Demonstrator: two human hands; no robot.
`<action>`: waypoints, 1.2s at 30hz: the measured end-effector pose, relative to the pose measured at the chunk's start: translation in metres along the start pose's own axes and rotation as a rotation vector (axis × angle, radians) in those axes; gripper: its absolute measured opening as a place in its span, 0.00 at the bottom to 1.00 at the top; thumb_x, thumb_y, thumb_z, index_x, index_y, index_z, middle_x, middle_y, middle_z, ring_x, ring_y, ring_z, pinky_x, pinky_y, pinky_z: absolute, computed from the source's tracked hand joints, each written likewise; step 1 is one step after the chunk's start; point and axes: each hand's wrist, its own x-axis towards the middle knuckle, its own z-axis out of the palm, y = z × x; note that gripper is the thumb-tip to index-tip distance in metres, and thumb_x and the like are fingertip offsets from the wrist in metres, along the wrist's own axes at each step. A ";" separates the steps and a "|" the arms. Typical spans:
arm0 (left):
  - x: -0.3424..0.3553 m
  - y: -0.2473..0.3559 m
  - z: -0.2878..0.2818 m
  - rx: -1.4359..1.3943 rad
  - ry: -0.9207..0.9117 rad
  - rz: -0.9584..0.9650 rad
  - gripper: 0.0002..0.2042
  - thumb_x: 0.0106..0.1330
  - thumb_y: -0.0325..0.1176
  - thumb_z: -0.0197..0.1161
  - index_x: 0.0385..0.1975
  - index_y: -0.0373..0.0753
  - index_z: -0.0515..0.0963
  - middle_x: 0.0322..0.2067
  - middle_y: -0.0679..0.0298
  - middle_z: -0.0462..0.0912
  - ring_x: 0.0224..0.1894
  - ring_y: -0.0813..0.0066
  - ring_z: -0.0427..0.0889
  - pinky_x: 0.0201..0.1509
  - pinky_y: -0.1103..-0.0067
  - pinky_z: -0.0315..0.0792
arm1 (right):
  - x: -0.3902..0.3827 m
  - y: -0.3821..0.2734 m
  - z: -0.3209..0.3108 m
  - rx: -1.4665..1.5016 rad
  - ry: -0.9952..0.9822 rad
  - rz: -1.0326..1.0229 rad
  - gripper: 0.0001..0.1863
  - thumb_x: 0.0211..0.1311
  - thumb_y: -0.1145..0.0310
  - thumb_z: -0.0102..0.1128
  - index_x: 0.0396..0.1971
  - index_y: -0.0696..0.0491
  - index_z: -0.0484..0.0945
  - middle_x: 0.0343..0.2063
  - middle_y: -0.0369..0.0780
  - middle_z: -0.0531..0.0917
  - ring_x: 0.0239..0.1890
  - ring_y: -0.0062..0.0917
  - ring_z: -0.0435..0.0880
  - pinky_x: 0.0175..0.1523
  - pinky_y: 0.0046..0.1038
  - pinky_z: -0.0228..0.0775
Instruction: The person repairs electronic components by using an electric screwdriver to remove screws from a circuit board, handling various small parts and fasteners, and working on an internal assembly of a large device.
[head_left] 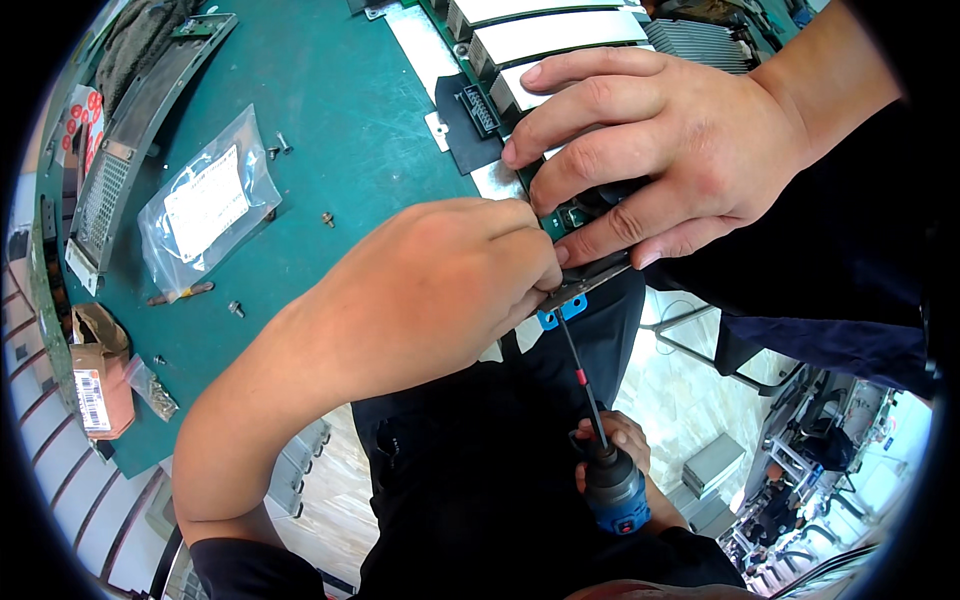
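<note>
Screwdriver [617, 495] in blue and black sits nearest your body, your right hand [629, 440] clamped around it, with its long bit [571, 350] reaching up to the dark metal edge of the circuit board [567, 216], beside a small blue piece [574, 305] with holes. Your left hand [430, 275] curls at that same edge, well apart from your right; its fingertips are partly hidden, so you cannot tell whether they pinch anything. From the right, a co-worker's hand [670, 150] spreads its fingers over the board, just beside your left. Beyond your left forearm, on the green tabletop [340, 120], a cardboard box [101, 385] stands near the left rim, with a small bag of screws [155, 390] against it. Farther on lie a few loose screws and a clear plastic bag [255, 165] bearing a white label. Past the bag, a long metal bracket [113, 180] with a perforated end stretches away, near a grey cloth [140, 40]. At the board's far side, white-topped heat sinks [555, 42] stand in a row.
</note>
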 end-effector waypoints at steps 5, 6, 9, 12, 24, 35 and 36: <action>-0.002 -0.001 0.002 -0.067 0.024 -0.035 0.07 0.52 0.21 0.69 0.27 0.37 0.78 0.24 0.64 0.77 0.24 0.68 0.77 0.26 0.77 0.70 | 0.001 0.000 0.000 -0.004 -0.002 -0.017 0.25 0.68 0.55 0.49 0.47 0.65 0.78 0.38 0.43 0.83 0.39 0.27 0.81 0.49 0.25 0.71; -0.001 0.000 0.001 -0.064 0.017 -0.044 0.07 0.52 0.21 0.69 0.27 0.37 0.78 0.24 0.64 0.77 0.24 0.68 0.77 0.26 0.77 0.70 | 0.000 0.001 0.000 -0.001 -0.002 -0.014 0.25 0.69 0.55 0.49 0.46 0.65 0.78 0.38 0.44 0.83 0.40 0.27 0.81 0.49 0.25 0.71; -0.001 0.002 -0.002 -0.074 -0.007 -0.095 0.06 0.52 0.21 0.69 0.27 0.37 0.79 0.24 0.63 0.77 0.24 0.68 0.78 0.26 0.77 0.70 | 0.001 0.001 0.000 -0.024 -0.012 -0.049 0.25 0.69 0.55 0.48 0.46 0.65 0.78 0.38 0.44 0.83 0.40 0.28 0.81 0.49 0.26 0.71; -0.001 0.004 -0.003 -0.097 -0.021 -0.159 0.05 0.52 0.21 0.69 0.26 0.36 0.79 0.23 0.62 0.78 0.23 0.67 0.79 0.27 0.78 0.71 | 0.006 -0.012 0.005 -0.109 -0.033 -0.154 0.24 0.70 0.56 0.46 0.46 0.64 0.78 0.38 0.45 0.83 0.41 0.29 0.81 0.50 0.26 0.70; 0.006 0.006 -0.008 -0.120 -0.101 -0.269 0.03 0.55 0.25 0.67 0.25 0.33 0.79 0.21 0.59 0.81 0.22 0.68 0.80 0.27 0.78 0.72 | 0.004 -0.012 0.006 -0.108 -0.005 -0.169 0.23 0.71 0.58 0.45 0.44 0.65 0.79 0.38 0.46 0.83 0.41 0.30 0.81 0.50 0.28 0.70; 0.004 0.004 -0.005 -0.114 -0.055 -0.192 0.02 0.55 0.24 0.66 0.27 0.35 0.79 0.22 0.59 0.79 0.22 0.67 0.78 0.26 0.77 0.70 | 0.012 -0.031 0.017 -0.307 0.008 -0.431 0.24 0.71 0.57 0.45 0.44 0.65 0.79 0.38 0.47 0.83 0.41 0.31 0.81 0.51 0.29 0.70; 0.004 0.006 -0.005 -0.104 -0.052 -0.188 0.02 0.55 0.23 0.66 0.27 0.35 0.79 0.23 0.59 0.79 0.22 0.66 0.78 0.26 0.76 0.70 | 0.010 -0.028 0.016 -0.257 0.002 -0.355 0.23 0.71 0.58 0.45 0.44 0.65 0.79 0.38 0.47 0.83 0.41 0.31 0.81 0.51 0.29 0.70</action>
